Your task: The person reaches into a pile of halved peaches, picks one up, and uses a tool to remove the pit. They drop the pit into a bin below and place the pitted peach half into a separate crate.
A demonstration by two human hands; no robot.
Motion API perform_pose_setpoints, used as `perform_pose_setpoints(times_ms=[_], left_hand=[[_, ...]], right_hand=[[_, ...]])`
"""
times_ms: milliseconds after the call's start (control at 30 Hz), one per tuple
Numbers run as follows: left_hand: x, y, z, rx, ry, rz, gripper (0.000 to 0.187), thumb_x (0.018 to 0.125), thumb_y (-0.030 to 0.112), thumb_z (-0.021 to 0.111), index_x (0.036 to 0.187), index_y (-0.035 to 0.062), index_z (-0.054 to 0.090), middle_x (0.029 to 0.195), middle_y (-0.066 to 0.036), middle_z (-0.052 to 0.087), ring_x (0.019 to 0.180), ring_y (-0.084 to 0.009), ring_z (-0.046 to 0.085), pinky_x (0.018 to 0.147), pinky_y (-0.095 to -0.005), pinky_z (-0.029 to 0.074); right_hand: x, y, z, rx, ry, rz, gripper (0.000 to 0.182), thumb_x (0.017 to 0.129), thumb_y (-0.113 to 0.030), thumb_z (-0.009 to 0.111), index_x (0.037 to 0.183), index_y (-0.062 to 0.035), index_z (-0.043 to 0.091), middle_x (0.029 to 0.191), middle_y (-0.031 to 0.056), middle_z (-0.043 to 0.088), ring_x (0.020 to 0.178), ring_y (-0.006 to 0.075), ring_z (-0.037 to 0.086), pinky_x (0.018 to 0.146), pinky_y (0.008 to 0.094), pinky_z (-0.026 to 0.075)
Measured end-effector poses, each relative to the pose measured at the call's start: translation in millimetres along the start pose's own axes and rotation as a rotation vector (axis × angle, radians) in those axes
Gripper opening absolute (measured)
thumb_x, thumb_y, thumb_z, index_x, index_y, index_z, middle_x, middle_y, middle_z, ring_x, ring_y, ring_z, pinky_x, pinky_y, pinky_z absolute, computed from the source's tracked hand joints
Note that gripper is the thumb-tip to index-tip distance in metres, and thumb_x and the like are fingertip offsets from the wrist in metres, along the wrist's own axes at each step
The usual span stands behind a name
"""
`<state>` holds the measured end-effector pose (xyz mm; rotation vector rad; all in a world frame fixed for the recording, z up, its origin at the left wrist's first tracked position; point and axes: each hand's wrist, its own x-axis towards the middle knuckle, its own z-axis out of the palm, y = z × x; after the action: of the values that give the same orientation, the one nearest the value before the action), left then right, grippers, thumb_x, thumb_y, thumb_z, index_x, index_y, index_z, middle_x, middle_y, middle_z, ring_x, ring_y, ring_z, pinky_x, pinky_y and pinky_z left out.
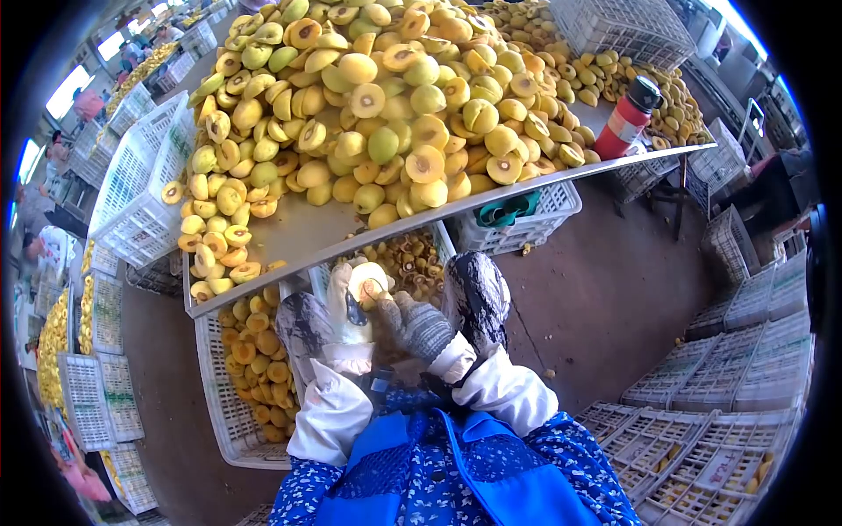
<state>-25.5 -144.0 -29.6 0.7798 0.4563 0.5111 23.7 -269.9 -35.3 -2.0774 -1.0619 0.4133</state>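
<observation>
**Gloved hands at a fruit half below the table edge**

Near the middle of the frame, just below the front edge of the metal table (289,230), the left hand (344,307) in a pale glove is closed around a yellow fruit half (369,285). The cut face of the fruit is turned up and toward the camera, with a darker hollow showing in the middle; it looks roughly round, so no long axis can be told. The right hand (419,326), in a grey knitted glove, is curled in a fist just right of the fruit and touching it; whether it holds a tool cannot be told. White sleeves and a blue flowered apron fill the lower middle of the frame.

The table runs across the upper half of the frame and carries a large heap of fruit halves (386,96), most yellow, some greenish. A red bottle (628,118) stands upright at the table's right end. White plastic crates sit around: one with fruit (230,386) at lower left under the table, one (140,184) leaning at the table's left side, and stacked ones (702,438) at lower right.
</observation>
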Motion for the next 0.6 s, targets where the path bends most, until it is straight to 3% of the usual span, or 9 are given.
perform_pose_setpoints(times_ms=[33,167,233,333,367,400,467,533,600], left_hand=[[1.5,-4.5,-3.2,0.045,0.018,0.029,0.03,0.091,0.026,0.048,0.106,0.0006,0.049,0.085,-0.013,0.06,0.07,-0.0249,0.062,0.065,-0.0325,0.053],[-3.0,-17.6,8.5,0.253,0.147,0.286,0.037,0.09,0.031,0.044,0.098,-0.0033,0.055,0.079,-0.015,0.063,0.071,-0.0257,0.063,0.065,-0.0322,0.052],[-3.2,-16.7,7.8,0.221,0.15,0.291,0.024,0.089,0.021,0.049,0.097,-0.0011,0.052,0.079,-0.016,0.062,0.069,-0.025,0.063,0.061,-0.0313,0.053],[-6.5,-4.9,21.5,0.054,0.188,0.188,0.018,0.089,0.017,0.052,0.092,0.0002,0.053,0.076,-0.016,0.062,0.061,-0.0261,0.063,0.055,-0.0319,0.054],[-6.7,-6.1,24.9,0.087,0.189,0.238,0.021,0.088,0.02,0.054,0.084,-0.0008,0.055,0.074,-0.018,0.063,0.053,-0.0282,0.061,0.05,-0.0328,0.053],[-7.1,-5.8,26.1,0.076,0.143,0.226,0.022,0.088,0.02,0.054,0.084,-0.0013,0.055,0.074,-0.019,0.063,0.054,-0.028,0.061,0.05,-0.0327,0.053],[-8.0,-5.8,25.7,0.052,0.057,0.211,0.024,0.088,0.021,0.053,0.083,-0.0023,0.055,0.074,-0.02,0.063,0.055,-0.0275,0.062,0.05,-0.0324,0.052],[-6.8,-6.6,20.2,0.099,-0.048,0.217,0.027,0.089,0.022,0.052,0.08,-0.0031,0.055,0.075,-0.022,0.064,0.056,-0.0271,0.062,0.052,-0.0325,0.053],[-6.3,-3.4,20.9,0.118,-0.116,0.181,0.027,0.09,0.023,0.051,0.081,-0.003,0.055,0.074,-0.022,0.064,0.057,-0.0269,0.063,0.054,-0.0326,0.053]], right_hand=[[0.7,2.8,6.5,0.006,-0.036,0.097,0.038,0.094,-0.038,0.035,0.105,-0.0057,0.052,0.084,0.0242,0.059,0.077,0.0409,0.059,0.066,0.0511,0.045],[-3.2,6.4,17.1,0.0,-0.025,0.028,0.037,0.095,-0.038,0.034,0.103,-0.007,0.053,0.084,0.0235,0.059,0.077,0.0411,0.058,0.067,0.0504,0.045],[0.3,14.0,18.9,-0.026,-0.076,0.044,0.038,0.095,-0.038,0.033,0.104,-0.0069,0.052,0.082,0.0236,0.059,0.076,0.0413,0.058,0.068,0.0498,0.045],[2.3,12.8,-0.1,-0.01,-0.09,-0.185,0.044,0.094,-0.041,0.033,0.103,-0.0044,0.055,0.081,0.0251,0.06,0.077,0.0419,0.058,0.068,0.0487,0.045],[8.9,12.5,-4.7,0.322,-0.212,0.126,0.045,0.094,-0.044,0.037,0.101,-0.0045,0.059,0.082,0.0237,0.061,0.071,0.037,0.06,0.066,0.0435,0.047],[7.7,7.7,-19.5,0.589,-0.303,0.142,0.047,0.092,-0.047,0.043,0.099,-0.0043,0.061,0.082,0.0152,0.064,0.071,0.0253,0.06,0.065,0.0377,0.047],[6.5,7.4,-29.8,0.776,-0.338,0.046,0.047,0.088,-0.052,0.05,0.094,-0.0064,0.063,0.075,0.0042,0.061,0.071,0.0137,0.055,0.063,0.0318,0.046],[9.4,-21.6,-63.4,0.986,-0.528,0.515,0.046,0.083,-0.056,0.056,0.089,-0.0112,0.065,0.066,-0.0007,0.054,0.064,0.0097,0.049,0.055,0.0258,0.043],[18.2,-6.5,-71.6,0.752,-0.792,0.59,0.047,0.086,-0.055,0.052,0.097,-0.011,0.063,0.065,0.001,0.055,0.059,0.012,0.051,0.053,0.0258,0.043]])
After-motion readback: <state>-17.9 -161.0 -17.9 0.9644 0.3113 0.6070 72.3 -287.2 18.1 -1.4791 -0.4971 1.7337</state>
